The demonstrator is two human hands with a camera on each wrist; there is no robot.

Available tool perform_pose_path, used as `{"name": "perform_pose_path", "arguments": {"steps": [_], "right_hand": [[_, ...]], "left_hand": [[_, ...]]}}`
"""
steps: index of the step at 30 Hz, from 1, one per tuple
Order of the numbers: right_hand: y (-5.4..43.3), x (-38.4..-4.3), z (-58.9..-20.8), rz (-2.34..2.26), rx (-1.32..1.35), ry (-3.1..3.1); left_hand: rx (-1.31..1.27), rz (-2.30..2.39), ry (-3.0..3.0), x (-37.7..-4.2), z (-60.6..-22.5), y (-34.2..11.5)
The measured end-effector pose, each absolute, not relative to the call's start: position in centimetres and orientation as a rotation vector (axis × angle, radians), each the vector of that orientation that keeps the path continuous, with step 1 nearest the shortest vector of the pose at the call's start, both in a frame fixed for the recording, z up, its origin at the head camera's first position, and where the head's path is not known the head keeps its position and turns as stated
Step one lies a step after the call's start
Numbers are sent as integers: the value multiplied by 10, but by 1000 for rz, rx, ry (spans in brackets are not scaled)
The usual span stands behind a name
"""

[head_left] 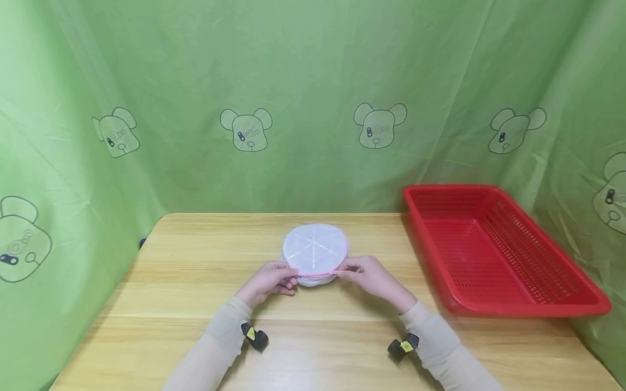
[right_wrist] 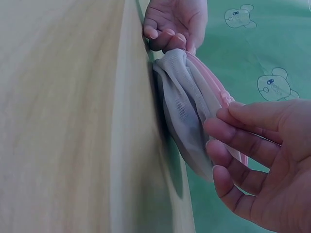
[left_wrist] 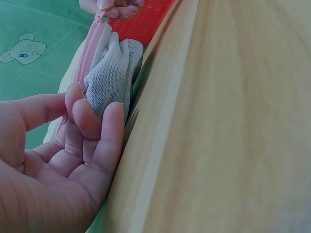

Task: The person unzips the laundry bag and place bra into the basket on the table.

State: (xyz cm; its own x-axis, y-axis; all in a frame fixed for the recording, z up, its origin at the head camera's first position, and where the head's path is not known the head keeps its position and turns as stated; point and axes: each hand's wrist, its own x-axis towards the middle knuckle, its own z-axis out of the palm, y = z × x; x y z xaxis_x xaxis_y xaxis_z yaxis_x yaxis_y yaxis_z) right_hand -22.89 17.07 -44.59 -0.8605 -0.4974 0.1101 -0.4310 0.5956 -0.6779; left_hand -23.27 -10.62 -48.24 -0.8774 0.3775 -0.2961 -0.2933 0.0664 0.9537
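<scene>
A green curtain (head_left: 313, 60) takes up the whole background, hanging behind the work and along both sides, printed with outlined bear heads (head_left: 250, 131). In front of it spreads the counter (head_left: 195, 255), pale wood grain with a rounded far left corner. Next in size is the red basket (head_left: 530, 310), a shallow rectangular one with slotted walls, standing on the right side of the counter. Two light sleeves (head_left: 207, 345) reach in from the near edge, each with a small black device (head_left: 260, 340) at the wrist. Then come the hands, one at each side of a round mesh pouch. The left hand (head_left: 270, 279) pinches the near left part of its rim between thumb and finger, the other fingers curled below. The right hand (head_left: 370, 276) has thumb and forefinger closed on the zip pull, its remaining fingers bent loosely. The pouch (head_left: 314, 243) itself is near the counter's far edge, left of the basket, whitish on top with pale lines crossing like spokes, its greyish side sagging in folds. Around the rim runs a pink zip (left_wrist: 89, 58), and smallest is its pink zip pull (right_wrist: 226, 98), at the right fingertips
</scene>
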Motion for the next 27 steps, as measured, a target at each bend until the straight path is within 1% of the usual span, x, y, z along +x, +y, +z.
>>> {"name": "perform_pose_path", "arguments": {"steps": [27], "right_hand": [[188, -236, -439, -1133, -762, 2769]], "left_hand": [[76, 1871, 1864, -233, -481, -107]]}}
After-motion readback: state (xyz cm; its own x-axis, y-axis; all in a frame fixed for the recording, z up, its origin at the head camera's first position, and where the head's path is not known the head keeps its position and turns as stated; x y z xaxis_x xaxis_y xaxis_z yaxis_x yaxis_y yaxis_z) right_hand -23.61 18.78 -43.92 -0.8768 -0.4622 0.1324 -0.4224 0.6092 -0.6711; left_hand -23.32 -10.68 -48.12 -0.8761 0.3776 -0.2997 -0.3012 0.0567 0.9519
